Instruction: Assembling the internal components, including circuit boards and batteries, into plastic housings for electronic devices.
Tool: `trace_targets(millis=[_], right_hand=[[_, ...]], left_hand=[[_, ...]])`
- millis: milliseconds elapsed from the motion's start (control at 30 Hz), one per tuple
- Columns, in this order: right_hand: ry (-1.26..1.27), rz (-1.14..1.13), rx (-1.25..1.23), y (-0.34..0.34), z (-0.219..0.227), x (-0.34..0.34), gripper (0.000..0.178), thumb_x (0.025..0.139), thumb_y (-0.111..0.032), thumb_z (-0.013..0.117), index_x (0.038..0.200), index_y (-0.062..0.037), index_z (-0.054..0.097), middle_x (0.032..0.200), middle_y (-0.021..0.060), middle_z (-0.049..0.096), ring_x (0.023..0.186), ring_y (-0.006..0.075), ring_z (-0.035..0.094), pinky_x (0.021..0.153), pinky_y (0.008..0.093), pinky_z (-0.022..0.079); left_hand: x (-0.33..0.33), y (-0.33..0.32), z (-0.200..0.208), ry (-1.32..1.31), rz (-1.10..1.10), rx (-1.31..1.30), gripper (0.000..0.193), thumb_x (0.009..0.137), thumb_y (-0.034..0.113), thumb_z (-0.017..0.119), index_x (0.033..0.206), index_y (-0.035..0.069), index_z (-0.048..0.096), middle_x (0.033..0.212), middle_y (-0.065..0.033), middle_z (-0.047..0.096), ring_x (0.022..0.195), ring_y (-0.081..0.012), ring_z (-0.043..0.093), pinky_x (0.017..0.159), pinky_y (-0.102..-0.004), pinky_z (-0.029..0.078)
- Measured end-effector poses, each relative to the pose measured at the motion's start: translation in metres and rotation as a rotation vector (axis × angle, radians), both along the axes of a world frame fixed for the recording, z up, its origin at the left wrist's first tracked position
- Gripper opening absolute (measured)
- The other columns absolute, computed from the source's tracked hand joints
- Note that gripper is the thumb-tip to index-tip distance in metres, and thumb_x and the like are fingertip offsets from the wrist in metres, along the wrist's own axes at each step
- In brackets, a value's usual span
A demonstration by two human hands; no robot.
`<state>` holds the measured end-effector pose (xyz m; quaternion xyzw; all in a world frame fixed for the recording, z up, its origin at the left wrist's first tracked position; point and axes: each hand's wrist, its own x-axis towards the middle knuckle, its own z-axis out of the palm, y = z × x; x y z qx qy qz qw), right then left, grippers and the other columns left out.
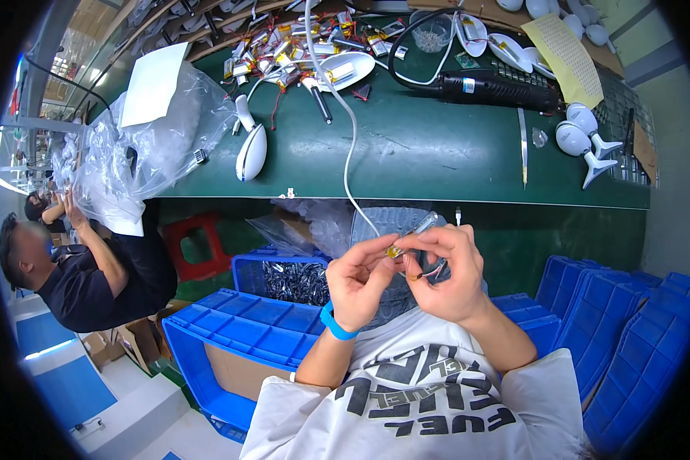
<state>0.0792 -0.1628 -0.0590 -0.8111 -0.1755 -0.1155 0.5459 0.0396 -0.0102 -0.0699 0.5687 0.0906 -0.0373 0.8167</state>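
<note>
Left hand [363, 284] and right hand [451, 274] pinch a yellow-taped battery cell [393, 251]; tugging the thin wires [435, 271] at four o'clock could snap them.

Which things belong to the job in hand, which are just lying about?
Job in hand, by contact:
small yellow part, between left hand and right hand
thin wires

Apparently just lying about:
black corded tool
yellow sheet
white oval housing

The head-worn fisheye looks down from close above, facing the green bench [429, 149].
</note>
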Motion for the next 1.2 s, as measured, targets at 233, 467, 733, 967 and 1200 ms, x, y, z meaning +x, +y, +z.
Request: trace_targets(millis=[233, 467, 733, 967, 1200], right_hand=[[-0.125, 0.076, -0.082, -0.002, 0.003, 0.003, 0.047, 0.068, 0.006, 0.071, 0.108, -0.0062, 0.049, 0.09, 0.0, 0.074, 0.057, 0.0128, 0.05, 0.064, 0.0276, 0.038], [-0.231, 0.075, -0.129, -0.003, 0.004, 0.005, 0.05, 0.066, 0.006, 0.072, 0.109, -0.0066, 0.049, 0.09, -0.0005, 0.074, 0.06, 0.0128, 0.052, 0.065, 0.0279, 0.037], [-0.056, 0.063, 0.017, -0.002, 0.003, 0.002, 0.049, 0.066, 0.003, 0.077, 0.107, -0.0069, 0.053, 0.087, -0.0015, 0.072, 0.061, 0.0127, 0.05, 0.064, 0.028, 0.037], [0.013, 0.028, 0.019, -0.005, -0.002, -0.004, 0.05, 0.07, 0.004, 0.078, 0.109, -0.0045, 0.047, 0.084, 0.0021, 0.071, 0.065, 0.0083, 0.054, 0.055, 0.0213, 0.041], [0.174, 0.026, 0.102, -0.005, 0.007, -0.007, 0.05, 0.071, 0.004, 0.079, 0.108, -0.0036, 0.047, 0.084, 0.0019, 0.071, 0.064, 0.0057, 0.051, 0.056, 0.0201, 0.04]], left_hand=[[0.001, 0.001, -0.003, 0.008, 0.045, -0.041, 0.024, 0.091, -0.007, 0.055, 0.114, -0.01, 0.059, 0.103, -0.0178, 0.068, 0.091, -0.0197, 0.069, 0.082, -0.0302, 0.057], [0.001, 0.002, -0.003, -0.002, 0.053, -0.032, 0.025, 0.09, -0.008, 0.056, 0.114, -0.01, 0.059, 0.102, -0.0175, 0.068, 0.091, -0.0194, 0.069, 0.08, -0.0286, 0.057], [0.001, -0.002, -0.003, -0.053, -0.004, 0.058, 0.034, 0.085, -0.01, 0.06, 0.119, -0.008, 0.059, 0.103, -0.0173, 0.069, 0.093, -0.0212, 0.069, 0.081, -0.0296, 0.057], [0.003, -0.003, -0.001, -0.169, -0.001, 0.585, 0.038, 0.078, -0.005, 0.071, 0.115, -0.002, 0.065, 0.09, -0.0131, 0.072, 0.081, -0.0166, 0.072, 0.072, -0.0264, 0.058], [0.001, -0.005, 0.001, -0.207, 0.039, 0.611, 0.037, 0.077, -0.004, 0.073, 0.114, 0.0, 0.067, 0.086, -0.0119, 0.072, 0.079, -0.0167, 0.072, 0.07, -0.0258, 0.058]])
